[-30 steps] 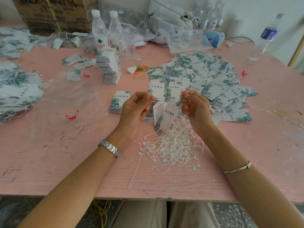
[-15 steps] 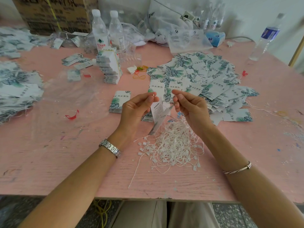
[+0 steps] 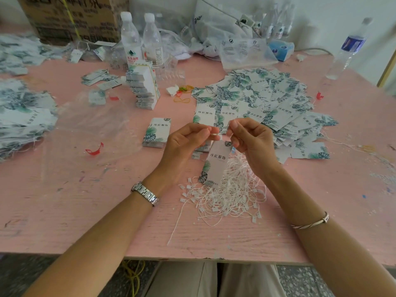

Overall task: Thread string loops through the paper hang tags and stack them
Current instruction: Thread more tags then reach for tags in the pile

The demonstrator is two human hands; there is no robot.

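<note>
Hang tag (image 3: 216, 166) dangles from a string loop (image 3: 219, 136) pinched between both hands, just above the string pile (image 3: 232, 192) on the pink counter (image 3: 85, 211). Left hand (image 3: 186, 142) and right hand (image 3: 252, 142) each clamp 1 end, fingertips nearly touching.

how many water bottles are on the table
3 clear ones: two bottles side by side behind the tag stack, one bottle at the far right. More seem half hidden behind the plastic bags.

leaf-print hang tag (image 3: 214, 166) dangling upright, white string loops (image 3: 231, 191) heaped beneath
</note>
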